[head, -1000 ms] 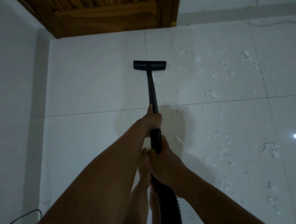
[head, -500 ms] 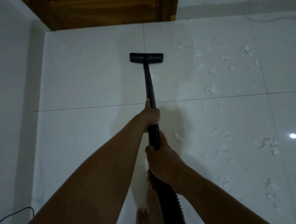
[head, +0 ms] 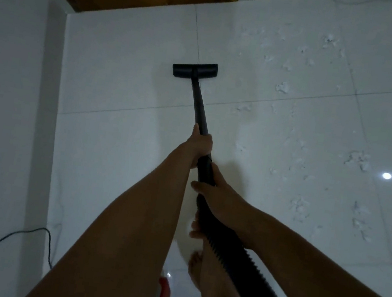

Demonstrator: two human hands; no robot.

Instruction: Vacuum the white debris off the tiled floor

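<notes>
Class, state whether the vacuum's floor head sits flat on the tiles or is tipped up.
Flat, apparently: the floor head lies level on the tiled floor, with no gap showing beneath it, though light is dim.

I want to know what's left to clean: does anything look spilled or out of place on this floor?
Yes. White crumbly debris is strewn over the glossy white floor tiles, all right of the flat black vacuum head, which rests on bare tile beside the mess.
</notes>
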